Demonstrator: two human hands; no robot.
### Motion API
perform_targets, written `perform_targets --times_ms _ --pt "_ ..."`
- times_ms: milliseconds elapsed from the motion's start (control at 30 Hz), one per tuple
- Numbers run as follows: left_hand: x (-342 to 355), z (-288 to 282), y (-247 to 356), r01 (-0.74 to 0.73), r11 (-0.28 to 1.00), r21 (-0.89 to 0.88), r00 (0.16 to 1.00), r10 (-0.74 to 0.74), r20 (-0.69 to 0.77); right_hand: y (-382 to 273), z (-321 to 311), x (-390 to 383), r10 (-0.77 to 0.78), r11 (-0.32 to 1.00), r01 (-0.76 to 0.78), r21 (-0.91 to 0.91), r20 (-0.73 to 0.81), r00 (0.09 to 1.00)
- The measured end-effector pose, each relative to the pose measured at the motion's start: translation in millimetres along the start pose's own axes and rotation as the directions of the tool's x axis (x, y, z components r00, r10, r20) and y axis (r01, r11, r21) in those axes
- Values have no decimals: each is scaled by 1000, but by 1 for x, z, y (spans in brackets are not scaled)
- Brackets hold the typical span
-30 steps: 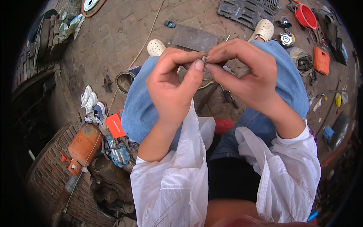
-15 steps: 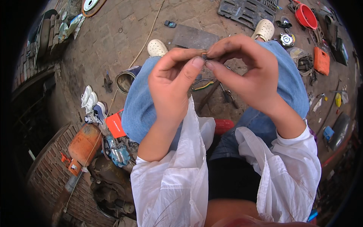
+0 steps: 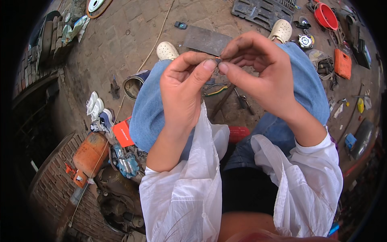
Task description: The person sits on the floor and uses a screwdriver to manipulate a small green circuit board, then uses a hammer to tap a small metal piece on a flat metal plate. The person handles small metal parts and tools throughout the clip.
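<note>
Between my fingertips, above my spread knees, is a small dark piece with a copper-coloured bit point(image 3: 217, 59), mostly hidden and too small to make out fully. My left hand point(image 3: 181, 84) pinches it between thumb and index finger. My right hand point(image 3: 260, 76) meets it from the other side with thumb and index finger, its other fingers curled behind. Below, on the ground, lie pliers with yellow and green handles point(image 3: 217, 91) and dark tools point(image 3: 245, 104). Behind my hands lies a grey metal plate point(image 3: 199, 38).
An open tin point(image 3: 132, 88), shoes point(image 3: 98, 109), a red box point(image 3: 123, 133) and an orange cylinder point(image 3: 89, 154) lie left. A black tool case point(image 3: 254, 12), red basin point(image 3: 325, 18) and orange case point(image 3: 342, 64) lie right. A cord point(image 3: 155, 44) crosses the paving.
My right hand has risen slightly and shifted left, its curled fingers now showing more. My left index fingertip and thumb have moved a little, still at the small piece.
</note>
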State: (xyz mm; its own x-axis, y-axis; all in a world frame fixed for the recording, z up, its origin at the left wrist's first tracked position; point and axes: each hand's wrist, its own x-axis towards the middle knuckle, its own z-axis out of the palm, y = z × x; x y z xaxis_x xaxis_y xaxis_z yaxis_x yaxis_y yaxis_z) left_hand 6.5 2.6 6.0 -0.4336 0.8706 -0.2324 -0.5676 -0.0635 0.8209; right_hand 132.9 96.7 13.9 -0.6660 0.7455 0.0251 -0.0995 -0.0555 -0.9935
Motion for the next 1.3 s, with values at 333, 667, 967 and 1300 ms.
perform_targets --times_ms 333,667,967,1300 --pt "-2 -2 0 18 1000 -3 999 -18 32 -3 -1 1 271 922 -281 266 73 960" --pt "-3 1 -2 -45 994 95 999 43 32 2 -4 1 148 984 -153 90 55 987" --pt "4 0 -1 -397 675 621 903 408 134 1 -14 9 303 885 -355 301 205 931" --pt "-2 -6 13 -321 852 414 943 326 61 22 -6 15 306 622 -443 645 321 896"
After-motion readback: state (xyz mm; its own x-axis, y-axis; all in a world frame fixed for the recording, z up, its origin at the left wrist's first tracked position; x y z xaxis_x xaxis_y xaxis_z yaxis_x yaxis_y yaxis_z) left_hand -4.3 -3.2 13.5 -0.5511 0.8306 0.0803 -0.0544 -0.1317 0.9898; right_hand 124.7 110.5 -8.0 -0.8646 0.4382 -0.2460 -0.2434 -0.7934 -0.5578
